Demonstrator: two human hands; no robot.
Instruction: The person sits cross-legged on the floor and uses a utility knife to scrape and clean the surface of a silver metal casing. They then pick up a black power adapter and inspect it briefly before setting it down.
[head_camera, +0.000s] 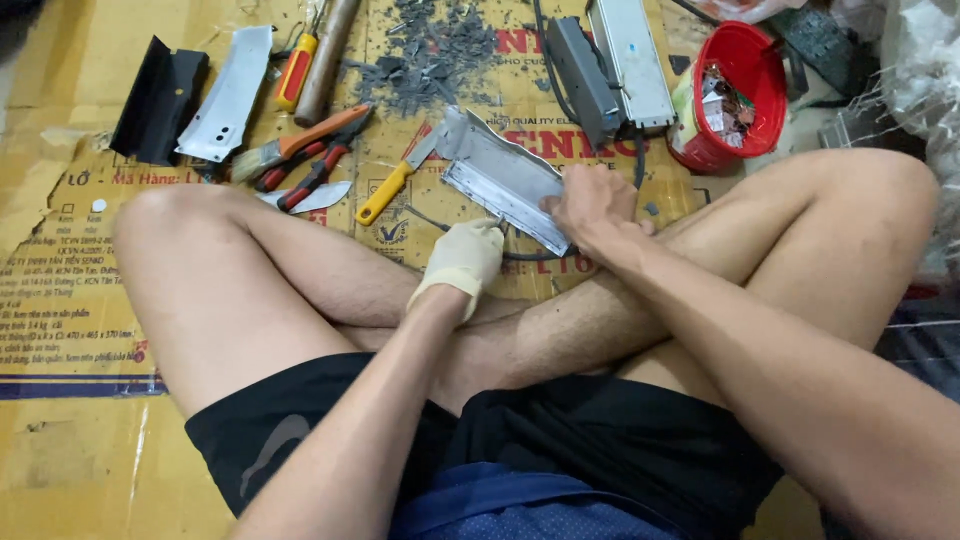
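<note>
Fingers of right hand (590, 205) grip metal casing (505, 178); gloved left hand (465, 255) clenched, contents hidden.

near the cardboard's far edge you see a red bucket (735, 95), grey debris (425, 55), a yellow-handled knife (395, 182), a brush (290, 148) and red pliers (315, 170).

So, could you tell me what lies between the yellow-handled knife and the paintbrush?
In the head view, red-handled pliers lie between the knife and the paintbrush, on the cardboard.
</note>
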